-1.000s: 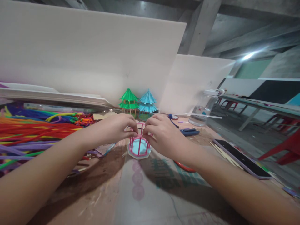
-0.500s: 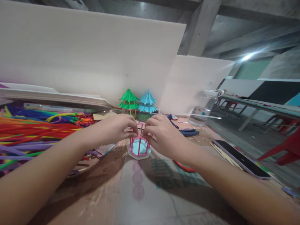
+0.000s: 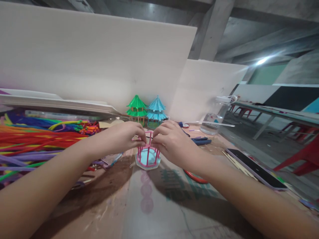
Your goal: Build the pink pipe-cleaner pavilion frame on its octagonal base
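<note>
A small pink frame of posts and rails (image 3: 148,156) stands upright on a pale octagonal base (image 3: 147,167) with a light blue floor. My left hand (image 3: 131,135) pinches the frame's upper rail from the left, thumb and fingertips together. From the right, my right hand (image 3: 170,141) pinches the same rail, its fingertips close to the left ones. My fingers hide part of the top rail. Behind my hands stand a green two-tiered model pavilion (image 3: 137,108) and a blue one (image 3: 156,109).
Bundles of coloured pipe cleaners (image 3: 37,142) fill the left side. A water bottle (image 3: 213,116), blue-handled pliers (image 3: 201,141), wooden sticks (image 3: 239,163) and a phone (image 3: 256,169) lie or stand on the right. White boards (image 3: 99,63) rise behind.
Both hands keep their pinch on the pink frame almost unmoved. Only a very slight shift of the view shows.
</note>
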The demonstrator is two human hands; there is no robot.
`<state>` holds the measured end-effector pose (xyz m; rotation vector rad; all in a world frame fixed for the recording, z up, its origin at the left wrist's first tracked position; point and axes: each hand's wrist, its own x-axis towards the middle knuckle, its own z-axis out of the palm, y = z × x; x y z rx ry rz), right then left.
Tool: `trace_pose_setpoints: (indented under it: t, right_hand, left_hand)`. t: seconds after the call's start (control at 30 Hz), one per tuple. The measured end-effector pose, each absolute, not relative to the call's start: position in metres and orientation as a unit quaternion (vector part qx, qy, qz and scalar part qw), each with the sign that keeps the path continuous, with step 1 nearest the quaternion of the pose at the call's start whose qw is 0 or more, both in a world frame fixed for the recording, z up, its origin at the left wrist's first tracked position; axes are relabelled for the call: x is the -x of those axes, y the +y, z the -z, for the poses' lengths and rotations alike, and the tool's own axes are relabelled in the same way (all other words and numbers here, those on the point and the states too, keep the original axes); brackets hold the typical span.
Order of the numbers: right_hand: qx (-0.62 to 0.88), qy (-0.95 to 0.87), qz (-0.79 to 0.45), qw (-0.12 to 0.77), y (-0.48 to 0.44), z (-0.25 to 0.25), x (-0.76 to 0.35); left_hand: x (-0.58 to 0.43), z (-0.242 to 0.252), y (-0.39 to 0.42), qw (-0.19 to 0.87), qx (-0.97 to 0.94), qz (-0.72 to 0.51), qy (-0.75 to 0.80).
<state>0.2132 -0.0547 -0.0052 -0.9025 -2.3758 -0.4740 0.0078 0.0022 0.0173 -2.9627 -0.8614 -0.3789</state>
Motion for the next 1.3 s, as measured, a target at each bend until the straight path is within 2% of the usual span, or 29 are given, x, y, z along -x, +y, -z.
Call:
trace_pose_setpoints:
  t: [0.17,0.3,0.47,0.63,0.83,1.03,1.3]
  right_hand:
    - [0.357,-0.851,0.15,0.354,-0.058,-0.012,-0.225]
    - [0.393,-0.821,0.059,0.411,-0.064,0.005,-0.233]
    - [0.439,-0.811,-0.094,0.376,-0.071,0.05,-0.231]
    - [0.482,-0.769,-0.196,0.371,-0.069,0.064,-0.221]
    - [0.458,-0.754,-0.252,0.397,-0.064,0.066,-0.212]
    - [0.448,-0.74,-0.3,0.402,-0.063,0.068,-0.208]
    - [0.46,-0.734,-0.302,0.398,-0.061,0.068,-0.207]
  left_hand:
    - [-0.003,-0.017,0.004,0.01,0.95,0.126,-0.284]
    - [-0.001,-0.022,0.003,-0.006,0.947,0.122,-0.296]
    - [-0.005,-0.028,-0.006,0.008,0.947,0.136,-0.29]
    - [-0.018,-0.026,-0.026,0.101,0.941,0.181,-0.269]
    - [-0.029,-0.022,-0.039,0.185,0.936,0.174,-0.245]
    - [-0.031,-0.023,-0.038,0.193,0.934,0.15,-0.262]
    - [-0.031,-0.024,-0.037,0.211,0.933,0.122,-0.264]
